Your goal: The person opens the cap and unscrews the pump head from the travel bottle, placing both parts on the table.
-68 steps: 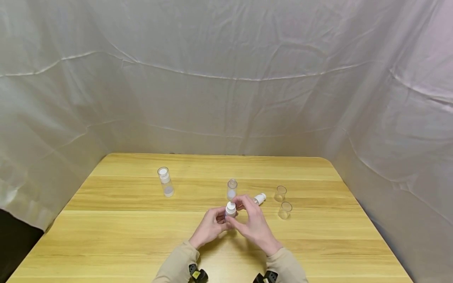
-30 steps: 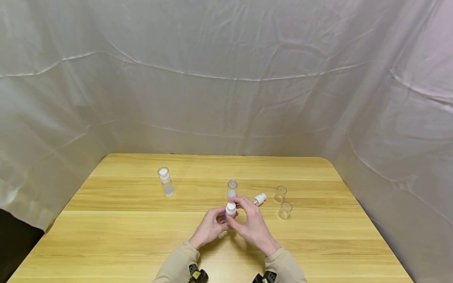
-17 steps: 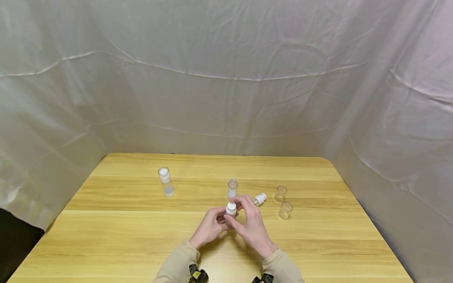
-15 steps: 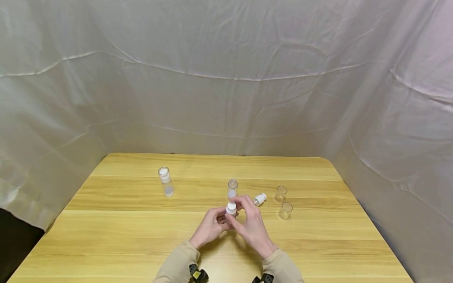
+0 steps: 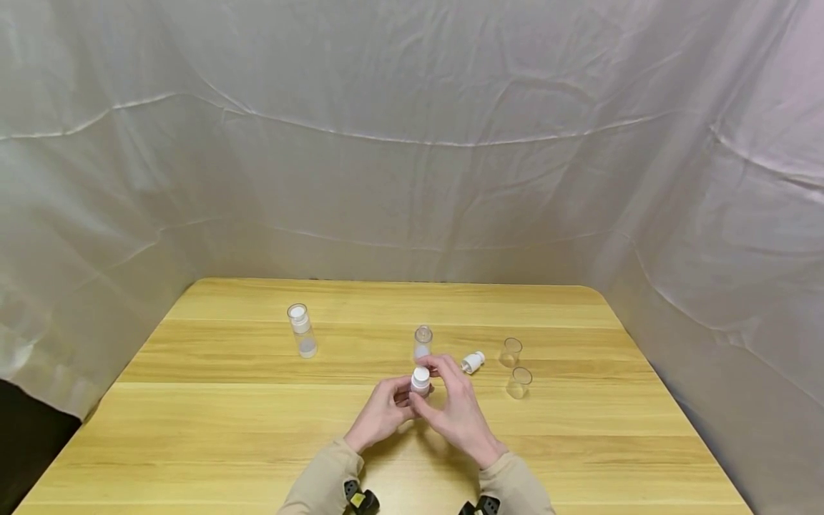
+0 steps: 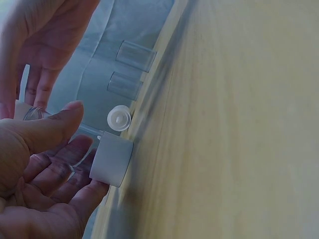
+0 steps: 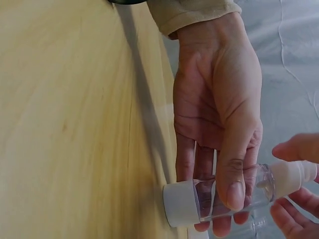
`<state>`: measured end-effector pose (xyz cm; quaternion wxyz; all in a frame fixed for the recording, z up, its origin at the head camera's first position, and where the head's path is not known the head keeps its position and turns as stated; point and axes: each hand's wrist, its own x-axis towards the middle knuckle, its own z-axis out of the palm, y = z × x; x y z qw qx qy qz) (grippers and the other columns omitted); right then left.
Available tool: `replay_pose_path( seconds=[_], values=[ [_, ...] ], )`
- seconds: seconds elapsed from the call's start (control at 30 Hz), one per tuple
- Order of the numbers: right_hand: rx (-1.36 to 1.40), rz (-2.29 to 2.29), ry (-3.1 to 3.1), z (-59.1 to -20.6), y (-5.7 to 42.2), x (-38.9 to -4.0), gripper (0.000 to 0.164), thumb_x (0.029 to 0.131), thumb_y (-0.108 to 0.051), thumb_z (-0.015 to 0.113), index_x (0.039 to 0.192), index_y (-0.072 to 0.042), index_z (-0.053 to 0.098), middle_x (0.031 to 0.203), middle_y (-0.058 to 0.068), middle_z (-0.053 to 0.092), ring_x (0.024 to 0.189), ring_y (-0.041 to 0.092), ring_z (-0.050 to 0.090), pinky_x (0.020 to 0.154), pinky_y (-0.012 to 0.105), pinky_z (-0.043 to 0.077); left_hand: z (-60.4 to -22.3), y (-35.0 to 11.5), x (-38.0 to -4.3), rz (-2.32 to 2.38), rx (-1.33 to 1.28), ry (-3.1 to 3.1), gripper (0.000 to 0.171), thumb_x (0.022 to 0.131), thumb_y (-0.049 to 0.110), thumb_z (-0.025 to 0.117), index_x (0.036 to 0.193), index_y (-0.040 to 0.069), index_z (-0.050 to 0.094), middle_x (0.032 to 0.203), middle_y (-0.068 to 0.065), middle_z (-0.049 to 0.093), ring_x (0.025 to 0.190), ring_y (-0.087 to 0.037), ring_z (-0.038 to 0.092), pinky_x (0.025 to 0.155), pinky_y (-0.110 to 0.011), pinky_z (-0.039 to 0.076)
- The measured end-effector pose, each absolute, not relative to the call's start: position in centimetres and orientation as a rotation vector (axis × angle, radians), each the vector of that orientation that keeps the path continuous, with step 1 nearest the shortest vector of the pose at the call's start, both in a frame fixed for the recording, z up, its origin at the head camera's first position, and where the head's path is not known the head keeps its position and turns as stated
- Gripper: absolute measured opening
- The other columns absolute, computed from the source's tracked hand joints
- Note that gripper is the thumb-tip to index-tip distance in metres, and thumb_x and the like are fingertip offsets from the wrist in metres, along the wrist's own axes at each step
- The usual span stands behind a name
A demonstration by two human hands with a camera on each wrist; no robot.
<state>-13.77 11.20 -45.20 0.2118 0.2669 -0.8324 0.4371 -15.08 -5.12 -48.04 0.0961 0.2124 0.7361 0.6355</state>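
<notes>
Both hands are on one pump bottle (image 5: 420, 381), held upright above the table, with a clear body and white base (image 7: 180, 204). My left hand (image 5: 378, 415) grips the body; in the left wrist view its thumb (image 6: 65, 117) lies along it. Thumb and fingers of my right hand (image 5: 458, 411) are around the white pump top (image 7: 288, 178). Behind the hands stands a clear bottle (image 5: 423, 340) with no pump on it. A loose white pump head (image 5: 473, 363) lies just beyond the right hand.
Two clear caps (image 5: 511, 352) stand on the right of the wooden table (image 5: 212, 429). A capped bottle (image 5: 302, 330) with a white pump stands at the left. Grey curtain (image 5: 412, 179) surrounds the back and sides.
The right hand has shifted slightly, and its fingers have changed position around the pump top. The loose pump head shows more fully than at first. The bottle and left hand have hardly moved.
</notes>
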Motion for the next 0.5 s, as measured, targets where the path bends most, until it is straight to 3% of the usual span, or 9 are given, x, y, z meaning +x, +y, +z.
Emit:
replay_pose_path(
  seconds=[0.3,0.5],
  values=[
    [0.672,1.194,-2.240,-45.31,10.97,-13.77,0.046,0.073,-0.006,0.087,0.112,-0.003,0.064,0.103,0.006,0.066,0.089,0.014,0.061,0.078,0.030,0.057,-48.10,-5.01,-15.21,1.874,0.605,2.192,0.040,0.088,-0.002,0.071,0.126,-0.011,0.061,0.124,-0.032,0.066,0.113,-0.042,0.067,0.094,-0.024,0.060],
    [0.711,1.211,-2.217,-45.27,11.04,-13.84,0.042,0.074,-0.001,0.085,0.110,-0.002,0.064,0.100,0.007,0.065,0.087,0.013,0.063,0.075,0.032,0.060,-48.00,-5.07,-15.20,1.858,0.622,2.213,0.041,0.089,0.000,0.071,0.127,-0.011,0.061,0.124,-0.031,0.067,0.115,-0.042,0.067,0.097,-0.029,0.060]
  ],
)
